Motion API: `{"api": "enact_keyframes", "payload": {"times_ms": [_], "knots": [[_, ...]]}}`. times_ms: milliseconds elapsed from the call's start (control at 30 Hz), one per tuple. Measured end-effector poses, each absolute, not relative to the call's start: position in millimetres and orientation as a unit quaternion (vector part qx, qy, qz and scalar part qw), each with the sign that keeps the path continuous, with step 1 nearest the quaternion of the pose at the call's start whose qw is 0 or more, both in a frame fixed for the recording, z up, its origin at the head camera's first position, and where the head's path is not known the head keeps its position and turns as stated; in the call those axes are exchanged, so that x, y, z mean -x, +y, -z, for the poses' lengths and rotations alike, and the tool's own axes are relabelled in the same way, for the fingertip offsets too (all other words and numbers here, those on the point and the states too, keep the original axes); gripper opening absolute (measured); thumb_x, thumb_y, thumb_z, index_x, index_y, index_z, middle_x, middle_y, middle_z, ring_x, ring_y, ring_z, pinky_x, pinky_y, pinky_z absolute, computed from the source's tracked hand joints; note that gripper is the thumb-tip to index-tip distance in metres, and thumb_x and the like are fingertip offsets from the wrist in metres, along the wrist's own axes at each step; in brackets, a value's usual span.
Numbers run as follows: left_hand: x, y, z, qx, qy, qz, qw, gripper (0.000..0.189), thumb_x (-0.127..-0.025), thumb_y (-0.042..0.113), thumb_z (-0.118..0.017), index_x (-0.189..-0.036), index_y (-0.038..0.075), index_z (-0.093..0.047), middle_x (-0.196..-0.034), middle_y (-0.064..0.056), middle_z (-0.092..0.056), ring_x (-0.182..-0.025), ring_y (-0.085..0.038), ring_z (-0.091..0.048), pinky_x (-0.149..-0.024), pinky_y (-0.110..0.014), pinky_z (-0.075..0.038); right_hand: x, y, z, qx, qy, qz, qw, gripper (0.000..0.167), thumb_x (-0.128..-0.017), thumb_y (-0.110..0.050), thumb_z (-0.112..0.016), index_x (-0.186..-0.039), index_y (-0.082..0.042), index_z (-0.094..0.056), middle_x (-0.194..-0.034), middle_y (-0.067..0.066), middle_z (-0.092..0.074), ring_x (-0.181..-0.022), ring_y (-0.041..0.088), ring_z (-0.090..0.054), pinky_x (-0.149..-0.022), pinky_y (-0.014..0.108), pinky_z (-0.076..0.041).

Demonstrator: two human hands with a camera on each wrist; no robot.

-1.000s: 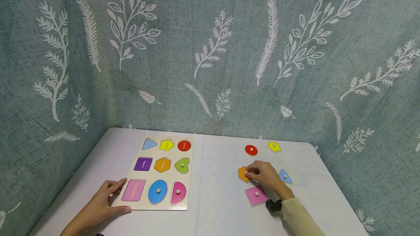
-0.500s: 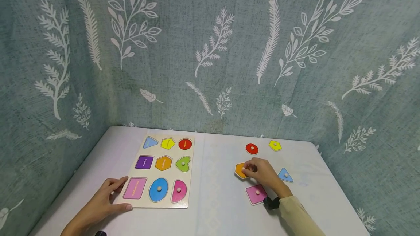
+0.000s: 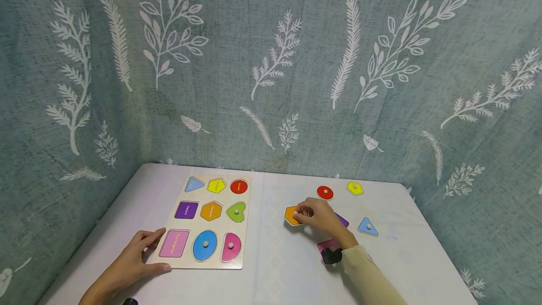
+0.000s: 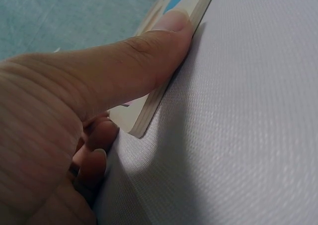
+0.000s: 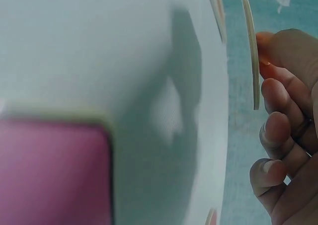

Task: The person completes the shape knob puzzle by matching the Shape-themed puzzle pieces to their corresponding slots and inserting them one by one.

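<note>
Right hand pinching orange hexagon piece, lifted, shifted toward nine o'clock, nearer the puzzle board. Purple square piece newly peeking out at three. Left hand grips board's seven-o'clock corner. Carry seemingly underway; hexagon recess unfilled.

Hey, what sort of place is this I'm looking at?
Probably a small indoor booth for tabletop activities, judging by the white table, the leaf-patterned fabric enclosing its left, back and right sides, and the shape puzzle board on top.
</note>
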State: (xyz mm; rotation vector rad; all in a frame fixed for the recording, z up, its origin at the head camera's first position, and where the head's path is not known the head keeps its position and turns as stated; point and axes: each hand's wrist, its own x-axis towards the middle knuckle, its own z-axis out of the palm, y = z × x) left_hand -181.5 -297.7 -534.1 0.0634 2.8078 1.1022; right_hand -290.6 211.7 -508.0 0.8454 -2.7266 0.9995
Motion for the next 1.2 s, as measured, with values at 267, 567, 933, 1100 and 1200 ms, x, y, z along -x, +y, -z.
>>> {"api": "enact_keyframes", "payload": {"times_ms": [267, 567, 933, 1100, 1200], "knots": [[182, -297, 536, -0.021, 0.929, -0.364, 0.058, 0.113, -0.07, 0.044, -0.094, -0.153, -0.008, -0.038, -0.12, -0.018, -0.047, -0.106, -0.03, -0.05, -0.089, -0.046, -0.049, 292, 189, 501, -0.29, -0.903, -0.309, 0.07, 0.011, -0.091, -0.028, -0.08, -0.09, -0.019, -0.074, -0.075, -0.015, -0.054, -0.067, 0.004, -0.048, -0.063, 0.024, -0.043], [184, -297, 536, -0.011, 0.928, -0.367, 0.062, 0.115, -0.069, 0.047, -0.095, -0.155, -0.004, -0.038, -0.122, -0.017, -0.044, -0.108, -0.03, -0.048, -0.09, -0.044, -0.048, 296, 168, 498, -0.302, -0.901, -0.307, 0.057, 0.013, -0.092, -0.031, -0.08, -0.091, -0.019, -0.075, -0.075, -0.014, -0.054, -0.068, 0.005, -0.049, -0.063, 0.024, -0.043], [183, -295, 534, -0.011, 0.929, -0.366, 0.06, 0.115, -0.068, 0.047, -0.095, -0.155, -0.004, -0.039, -0.121, -0.016, -0.045, -0.107, -0.029, -0.048, -0.087, -0.04, -0.048, 296, 150, 497, -0.3, -0.899, -0.316, 0.051, 0.014, -0.092, -0.032, -0.08, -0.092, -0.019, -0.075, -0.075, -0.013, -0.055, -0.068, 0.006, -0.05, -0.063, 0.024, -0.043], [182, -294, 532, -0.003, 0.928, -0.368, 0.062, 0.117, -0.067, 0.048, -0.095, -0.155, -0.004, -0.038, -0.121, -0.017, -0.045, -0.107, -0.03, -0.048, -0.092, -0.046, -0.049, 296, 139, 497, -0.313, -0.894, -0.317, 0.056, 0.014, -0.091, -0.032, -0.08, -0.092, -0.019, -0.075, -0.074, -0.014, -0.054, -0.068, 0.006, -0.049, -0.063, 0.024, -0.043], [181, -294, 533, -0.007, 0.929, -0.364, 0.059, 0.116, -0.068, 0.047, -0.095, -0.154, -0.005, -0.039, -0.121, -0.017, -0.045, -0.107, -0.03, -0.049, -0.093, -0.048, -0.049, 297, 131, 497, -0.327, -0.89, -0.313, 0.061, 0.013, -0.091, -0.031, -0.08, -0.091, -0.019, -0.075, -0.073, -0.014, -0.054, -0.067, 0.007, -0.05, -0.063, 0.024, -0.043]]}}
